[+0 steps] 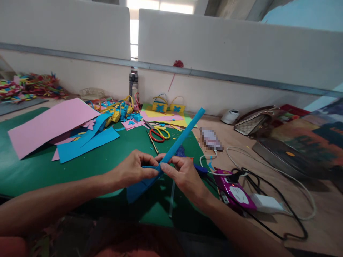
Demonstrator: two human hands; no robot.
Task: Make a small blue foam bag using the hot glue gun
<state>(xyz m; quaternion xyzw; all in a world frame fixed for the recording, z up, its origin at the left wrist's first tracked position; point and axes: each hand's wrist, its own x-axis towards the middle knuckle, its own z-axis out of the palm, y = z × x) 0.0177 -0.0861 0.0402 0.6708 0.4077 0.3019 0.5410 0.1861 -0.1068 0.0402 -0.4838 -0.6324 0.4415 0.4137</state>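
My left hand (138,166) pinches a folded piece of blue craft paper (139,188) near the front of the green cutting mat (107,189). Thumb and fingers of my right hand (183,175) close on the same piece, right beside the left fingertips. A long narrow blue strip (187,131) of it slants up and to the right from between both hands. Behind my right hand, partly covered, lies a blue glue gun (200,169), with a clear glue stick (172,200) below. Scissors (157,134) with red and yellow handles rest beyond my hands, near a thin pointed stick (152,142).
Pink sheets (50,125) and blue sheets (89,144) lie at left. Small yellow paper bags (160,106) with blue bows stand at the back. At right are a purple power strip (234,191), a white charger (268,203), loose cables, a blurred phone (211,138) and a dark case (289,157).
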